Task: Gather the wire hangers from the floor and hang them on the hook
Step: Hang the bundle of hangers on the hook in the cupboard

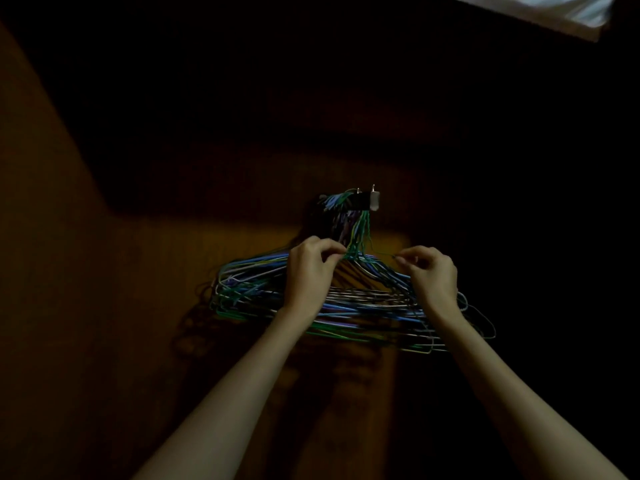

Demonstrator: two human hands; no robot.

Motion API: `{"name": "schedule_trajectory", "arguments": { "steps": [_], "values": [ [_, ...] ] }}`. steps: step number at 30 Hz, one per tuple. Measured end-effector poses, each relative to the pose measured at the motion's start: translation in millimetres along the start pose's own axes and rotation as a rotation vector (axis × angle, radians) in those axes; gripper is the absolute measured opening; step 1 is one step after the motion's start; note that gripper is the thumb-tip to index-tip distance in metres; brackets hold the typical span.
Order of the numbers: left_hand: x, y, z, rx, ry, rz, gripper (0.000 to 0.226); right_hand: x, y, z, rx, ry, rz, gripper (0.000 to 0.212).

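Observation:
A thick bunch of wire hangers (346,306) in blue, green, white and yellow hangs by its necks from a small metal hook (373,199) on a dark brown wooden wall. My left hand (310,268) pinches the green wires at the neck of the bunch, just below the hook. My right hand (431,271) pinches a thin wire on the right shoulder of the bunch. Both forearms reach up from the bottom of the view.
The room is very dark. The brown wooden wall (104,306) fills most of the view, with a deep shadow above the hook. A bright pale patch (571,6) shows at the top right corner.

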State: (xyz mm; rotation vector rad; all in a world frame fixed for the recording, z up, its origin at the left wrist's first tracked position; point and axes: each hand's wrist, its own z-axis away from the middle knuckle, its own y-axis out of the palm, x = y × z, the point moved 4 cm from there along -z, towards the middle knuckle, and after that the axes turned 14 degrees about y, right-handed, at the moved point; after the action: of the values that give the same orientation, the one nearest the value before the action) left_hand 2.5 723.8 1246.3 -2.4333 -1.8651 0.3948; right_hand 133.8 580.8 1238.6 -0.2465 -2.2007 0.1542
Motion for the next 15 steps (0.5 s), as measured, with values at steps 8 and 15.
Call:
{"name": "schedule_trajectory", "arguments": {
  "steps": [8, 15],
  "values": [
    [4, 4, 10, 0.006, 0.001, -0.028, 0.008, -5, 6, 8, 0.007, 0.027, 0.002, 0.009],
    [4, -4, 21, 0.077, -0.027, -0.091, 0.027, -7, 1, 16, 0.089, -0.046, 0.134, 0.024]
  ]
}}
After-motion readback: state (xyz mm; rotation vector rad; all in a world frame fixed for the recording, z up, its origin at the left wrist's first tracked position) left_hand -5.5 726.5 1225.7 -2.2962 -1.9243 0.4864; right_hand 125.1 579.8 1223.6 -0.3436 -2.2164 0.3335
